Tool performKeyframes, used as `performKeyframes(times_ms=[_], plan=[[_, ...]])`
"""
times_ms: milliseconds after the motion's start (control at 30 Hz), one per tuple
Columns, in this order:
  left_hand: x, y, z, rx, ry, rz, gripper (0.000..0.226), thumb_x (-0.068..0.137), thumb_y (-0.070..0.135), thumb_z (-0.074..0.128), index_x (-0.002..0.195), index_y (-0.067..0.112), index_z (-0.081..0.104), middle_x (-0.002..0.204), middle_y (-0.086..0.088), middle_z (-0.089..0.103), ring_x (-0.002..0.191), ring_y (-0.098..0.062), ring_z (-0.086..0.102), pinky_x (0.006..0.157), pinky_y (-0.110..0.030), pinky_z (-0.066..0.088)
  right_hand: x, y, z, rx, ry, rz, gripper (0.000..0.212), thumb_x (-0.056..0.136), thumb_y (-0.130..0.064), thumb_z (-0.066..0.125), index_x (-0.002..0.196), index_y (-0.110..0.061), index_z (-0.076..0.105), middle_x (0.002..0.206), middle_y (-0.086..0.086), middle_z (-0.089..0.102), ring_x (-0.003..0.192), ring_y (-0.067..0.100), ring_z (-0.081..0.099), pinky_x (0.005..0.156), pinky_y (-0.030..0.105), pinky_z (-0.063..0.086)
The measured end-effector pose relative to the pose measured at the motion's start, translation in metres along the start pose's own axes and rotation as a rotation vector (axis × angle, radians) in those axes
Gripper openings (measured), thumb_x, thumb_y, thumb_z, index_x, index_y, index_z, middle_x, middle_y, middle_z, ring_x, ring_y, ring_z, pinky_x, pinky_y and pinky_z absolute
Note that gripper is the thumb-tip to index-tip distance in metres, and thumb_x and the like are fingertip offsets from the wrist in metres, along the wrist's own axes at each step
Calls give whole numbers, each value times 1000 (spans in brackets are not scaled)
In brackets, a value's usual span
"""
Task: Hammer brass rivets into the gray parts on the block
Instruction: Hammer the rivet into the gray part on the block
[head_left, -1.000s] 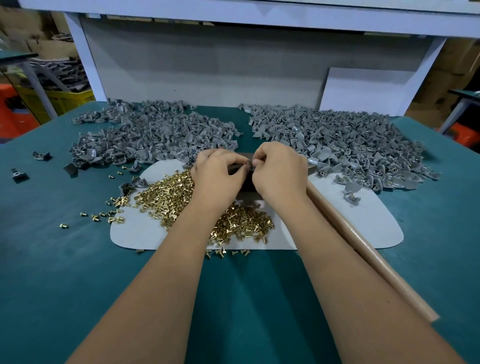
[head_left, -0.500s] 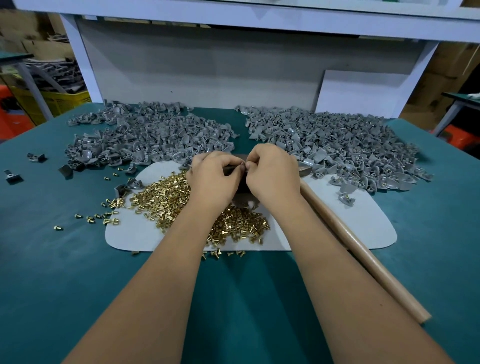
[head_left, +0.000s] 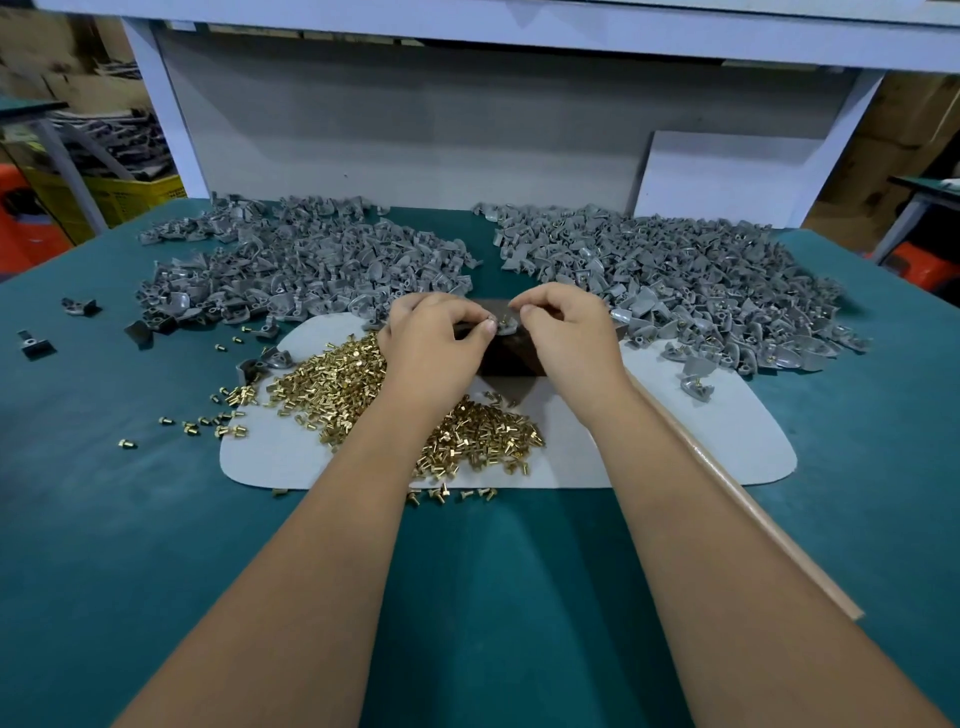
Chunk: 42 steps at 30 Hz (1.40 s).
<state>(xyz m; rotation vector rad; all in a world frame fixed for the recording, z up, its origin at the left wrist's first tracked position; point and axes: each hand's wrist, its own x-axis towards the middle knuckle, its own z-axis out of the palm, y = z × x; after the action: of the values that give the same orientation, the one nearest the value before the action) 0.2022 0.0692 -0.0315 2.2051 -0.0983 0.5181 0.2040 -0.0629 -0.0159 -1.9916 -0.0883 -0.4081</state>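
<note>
Even, diffuse overhead light; soft shadows beneath the forearms on the desk (head_left: 104, 519). Wide-angle distortion bends the frame edges. Centre sharp, background dim and slightly blurred.

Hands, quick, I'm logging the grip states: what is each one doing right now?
Left hand: fingers curled, pinching the gray part on the dark block.
Right hand: fingers curled, pinching the same part; a brass rivet shows there.

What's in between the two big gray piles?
In the head view, bare green table separates the left gray pile from the right gray pile.
</note>
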Motion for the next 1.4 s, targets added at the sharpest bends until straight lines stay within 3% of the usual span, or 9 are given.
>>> performKeyframes(times_ms=[100, 233, 533, 667, 967, 1067, 1200, 1300, 1400], plan=[[0, -1, 1, 5, 0, 4, 10, 92, 31, 66, 97, 28, 74, 118, 10, 64, 130, -19, 32, 110, -44, 24, 1, 3, 2, -140, -10, -78, 4, 86, -18, 66, 83, -18, 69, 93, -2, 60, 86, 10, 56, 78, 22, 42], [0, -1, 2, 6, 2, 2, 5, 91, 32, 67, 92, 33, 72, 117, 12, 64, 129, -18, 33, 108, -42, 24, 2, 5, 5, -233, 21, -140, 9, 84, -14, 69, 78, -20, 66, 87, -5, 53, 78, 7, 49, 65, 7, 33], [2, -4, 4, 29, -5, 7, 7, 91, 33, 67, 94, 35, 73, 117, 15, 63, 128, -19, 33, 101, -36, 21, 5, 0, 6, -302, 30, -137, 16, 83, -15, 67, 70, -23, 61, 77, -12, 50, 71, 7, 47, 63, 22, 31], [3, -4, 5, 34, -6, -7, 8, 91, 33, 67, 94, 37, 73, 118, 15, 63, 129, -19, 32, 103, -39, 22, 8, -4, 5, -298, 11, -82, 23, 83, -14, 67, 65, -26, 60, 67, -14, 53, 64, 2, 49, 54, 19, 35], [2, -1, 4, 36, -8, -18, 10, 91, 32, 66, 90, 41, 69, 119, 15, 62, 129, -20, 31, 99, -37, 20, 10, -13, 7, -385, 10, 23, 24, 83, -18, 67, 63, -27, 57, 69, -6, 61, 72, 16, 58, 61, 23, 41], [1, 0, 5, 50, -18, -16, 13, 93, 33, 65, 84, 44, 63, 118, 15, 61, 128, -19, 31, 99, -37, 19, 4, -7, 9, -356, 34, -26, 20, 86, -18, 64, 69, -27, 58, 73, -7, 60, 74, 15, 56, 59, 25, 40], [1, -2, 5, 64, -19, -34, 9, 93, 36, 63, 97, 37, 72, 121, 15, 60, 129, -20, 30, 104, -42, 19, -1, 1, 11, -326, 40, -155, 14, 90, -17, 60, 76, -20, 58, 85, -5, 56, 88, 16, 52, 76, 30, 41], [2, 0, 5, 31, -25, -42, 10, 93, 35, 63, 97, 36, 72, 121, 16, 60, 129, -20, 30, 105, -42, 19, -1, 3, 7, -135, 88, -116, 22, 95, -22, 49, 80, -12, 63, 83, -2, 61, 83, 15, 55, 72, 32, 42], [1, 1, 2, -7, -31, -51, 7, 93, 36, 63, 91, 39, 69, 119, 17, 61, 129, -18, 30, 106, -42, 19, -2, 4, 1, 84, 126, -28, 27, 97, -20, 45, 80, -23, 66, 81, -8, 64, 81, 7, 59, 70, 25, 45]])
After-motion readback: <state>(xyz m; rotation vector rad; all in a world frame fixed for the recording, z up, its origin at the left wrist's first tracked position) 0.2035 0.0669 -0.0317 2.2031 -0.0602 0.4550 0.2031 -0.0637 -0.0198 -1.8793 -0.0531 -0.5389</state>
